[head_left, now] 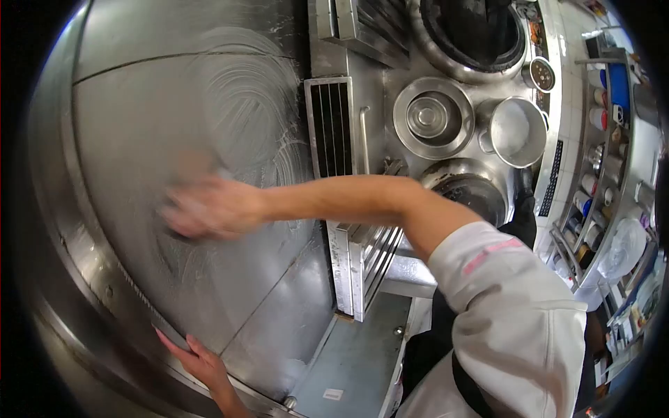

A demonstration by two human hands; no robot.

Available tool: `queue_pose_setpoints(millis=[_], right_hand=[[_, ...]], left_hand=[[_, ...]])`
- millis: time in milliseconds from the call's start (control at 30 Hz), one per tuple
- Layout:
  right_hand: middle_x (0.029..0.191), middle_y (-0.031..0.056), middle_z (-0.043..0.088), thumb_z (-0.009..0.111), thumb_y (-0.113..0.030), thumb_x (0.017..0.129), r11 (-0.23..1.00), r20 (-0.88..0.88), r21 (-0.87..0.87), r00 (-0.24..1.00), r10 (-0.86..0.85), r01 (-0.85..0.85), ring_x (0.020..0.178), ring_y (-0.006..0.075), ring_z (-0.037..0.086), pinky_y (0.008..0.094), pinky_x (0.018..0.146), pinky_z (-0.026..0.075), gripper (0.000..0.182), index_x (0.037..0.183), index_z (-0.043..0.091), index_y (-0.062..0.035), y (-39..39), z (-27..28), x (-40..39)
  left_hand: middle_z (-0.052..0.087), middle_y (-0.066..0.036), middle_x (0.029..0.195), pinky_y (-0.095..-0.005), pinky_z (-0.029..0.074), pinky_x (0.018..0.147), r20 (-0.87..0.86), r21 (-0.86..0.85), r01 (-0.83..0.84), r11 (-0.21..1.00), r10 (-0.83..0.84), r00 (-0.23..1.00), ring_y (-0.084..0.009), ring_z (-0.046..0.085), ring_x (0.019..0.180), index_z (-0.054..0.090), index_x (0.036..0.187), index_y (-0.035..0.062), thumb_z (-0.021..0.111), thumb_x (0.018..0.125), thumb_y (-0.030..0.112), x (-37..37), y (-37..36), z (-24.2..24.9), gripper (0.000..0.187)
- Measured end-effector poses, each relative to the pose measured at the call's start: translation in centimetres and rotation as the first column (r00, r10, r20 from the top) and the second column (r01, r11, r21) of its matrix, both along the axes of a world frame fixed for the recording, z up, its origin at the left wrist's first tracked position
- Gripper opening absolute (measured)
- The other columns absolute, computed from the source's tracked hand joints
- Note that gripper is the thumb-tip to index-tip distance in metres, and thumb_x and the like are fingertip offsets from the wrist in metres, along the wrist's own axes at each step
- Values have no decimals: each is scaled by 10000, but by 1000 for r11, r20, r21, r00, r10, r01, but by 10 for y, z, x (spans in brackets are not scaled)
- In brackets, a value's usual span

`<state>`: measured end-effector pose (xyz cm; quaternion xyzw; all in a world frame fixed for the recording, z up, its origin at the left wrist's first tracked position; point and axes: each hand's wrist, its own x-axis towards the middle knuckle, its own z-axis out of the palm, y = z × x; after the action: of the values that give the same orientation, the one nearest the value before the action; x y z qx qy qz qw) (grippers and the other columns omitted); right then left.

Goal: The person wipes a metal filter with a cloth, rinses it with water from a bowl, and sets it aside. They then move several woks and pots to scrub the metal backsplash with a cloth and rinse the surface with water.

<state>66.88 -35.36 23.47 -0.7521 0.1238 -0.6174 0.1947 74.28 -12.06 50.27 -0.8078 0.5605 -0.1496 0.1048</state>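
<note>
Blurred by motion, my right hand [212,207] is against a large stainless steel panel [132,132]. Something dark shows at its lower edge, but whether it holds a pad or cloth cannot be made out. Whitish, soapy swirl marks [247,115] cover the panel above and beside this hand. At the lower left, my left hand [202,362] rests along the panel's metal rim [104,279], with its thumb apart from the straight fingers. Nothing shows in that hand.
Slatted metal filters [331,125] stand beside the panel. Beyond them are a steel bowl [433,117], a pot with whitish contents [516,132], a dark wok [470,198] and a big burner well [474,38]. Shelves [606,153] with containers line the far right.
</note>
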Motion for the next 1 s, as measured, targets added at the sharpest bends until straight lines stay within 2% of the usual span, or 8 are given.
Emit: queue_pose_setpoints(millis=[100,167,233,333,500,700,833,1000], right_hand=[[1545,88,382,541,-211,934,912,-383,310,843,378,-268,1454,346,288,519,1195,204,519,1444,458,-257,-21,-100,-42],[1429,158,441,475,-184,962,727,-283,592,935,-215,347,1364,360,372,508,1155,259,392,1342,511,-94,-74,-82,-7],[1399,176,469,502,-200,920,444,102,886,876,-471,135,1350,382,379,527,1125,293,403,1285,547,-37,-99,-21,49],[1500,151,411,562,-250,853,795,-14,514,930,-367,322,1426,416,295,624,1108,257,517,1351,529,-117,51,83,52],[1564,24,349,557,-314,814,926,-3,173,940,342,-336,1464,343,265,647,1084,232,713,1503,382,-267,321,1,92],[1608,90,264,487,-178,867,518,-3,828,924,-383,217,1476,345,229,733,1062,174,621,1480,401,-213,267,90,115],[1619,-41,251,585,-174,862,952,-130,94,944,303,-293,1493,272,201,677,1079,247,662,1477,402,-340,477,43,99],[1605,-184,226,582,-237,894,795,-796,-379,605,-19,-474,1487,144,199,562,1187,170,658,1470,356,-462,314,28,53]], left_hand=[[356,-243,1530,-407,387,1061,-74,-6,72,997,-72,995,-409,443,1348,216,1534,-1,440,1020,108,0,-7,0,571],[352,-200,1548,-414,338,1111,-271,-64,-7,998,-10,963,-390,399,1388,228,1532,8,446,1014,86,-11,-14,1,567],[363,-191,1544,-415,342,1114,-128,-54,130,990,-136,982,-378,412,1383,247,1526,10,452,1013,76,-3,-11,0,556],[391,-205,1523,-408,341,1115,-213,-106,231,967,-249,945,-360,417,1384,298,1513,9,479,1019,110,4,-11,-3,535],[423,-205,1502,-407,336,1124,-242,-147,241,959,-272,931,-368,398,1395,387,1472,-2,440,1049,181,5,44,3,464],[462,-199,1474,-425,354,1117,-15,-303,116,946,-127,992,-358,395,1401,512,1380,-16,437,1052,183,47,309,-18,391],[511,-178,1438,-431,368,1113,1,-342,152,927,-161,987,-355,417,1387,575,1319,-17,450,1049,172,47,320,-8,354],[543,-118,1425,-435,369,1109,180,-335,166,928,-110,978,-319,444,1377,633,1280,57,557,993,178,69,379,-14,320]])
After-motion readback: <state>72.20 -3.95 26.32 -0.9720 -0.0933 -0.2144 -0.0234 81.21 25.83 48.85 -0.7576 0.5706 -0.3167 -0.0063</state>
